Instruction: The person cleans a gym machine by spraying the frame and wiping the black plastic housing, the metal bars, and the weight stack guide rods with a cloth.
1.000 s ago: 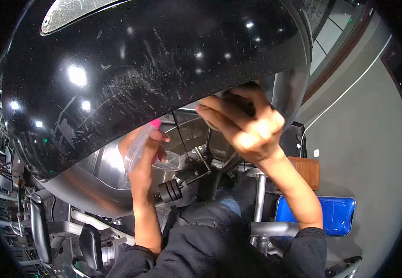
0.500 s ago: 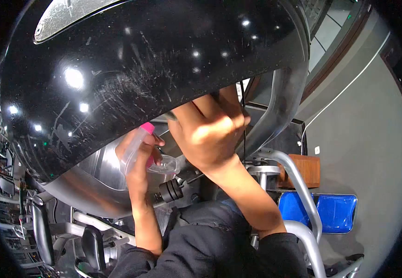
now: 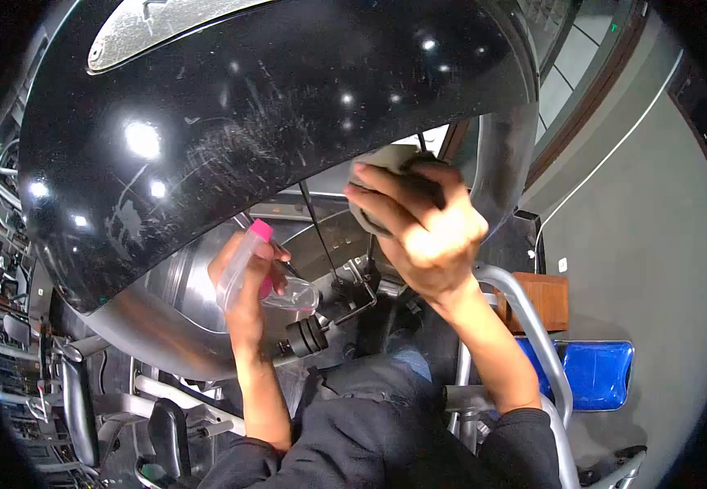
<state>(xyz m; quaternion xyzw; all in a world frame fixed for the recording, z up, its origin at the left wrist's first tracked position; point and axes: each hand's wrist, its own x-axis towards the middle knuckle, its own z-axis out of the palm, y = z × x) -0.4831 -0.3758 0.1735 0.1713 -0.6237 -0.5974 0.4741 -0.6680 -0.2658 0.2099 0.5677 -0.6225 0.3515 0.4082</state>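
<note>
My left hand (image 3: 245,281) is wrapped round a clear plastic spray bottle (image 3: 295,297) with pink parts, held low beside the lower edge of a glossy black machine cover (image 3: 272,106). In my right hand (image 3: 431,232) is a grey-green cloth (image 3: 384,156), bunched under the bent fingers and slightly blurred. That hand is just below the right part of the cover's edge, in front of the opening with thin dark cables (image 3: 318,224). Scratches and lamp reflections mark the cover.
A curved silver frame (image 3: 158,338) runs below the cover. Black weights (image 3: 306,337) sit at knee height. To the right are a grey tube rail (image 3: 553,359), a blue seat (image 3: 598,375) and a wooden box (image 3: 541,301). Other gym machines stand at left.
My right hand has moved right and out from under the cover's edge, bringing the cloth into view. My left hand stays nearly in place with the spray bottle.
</note>
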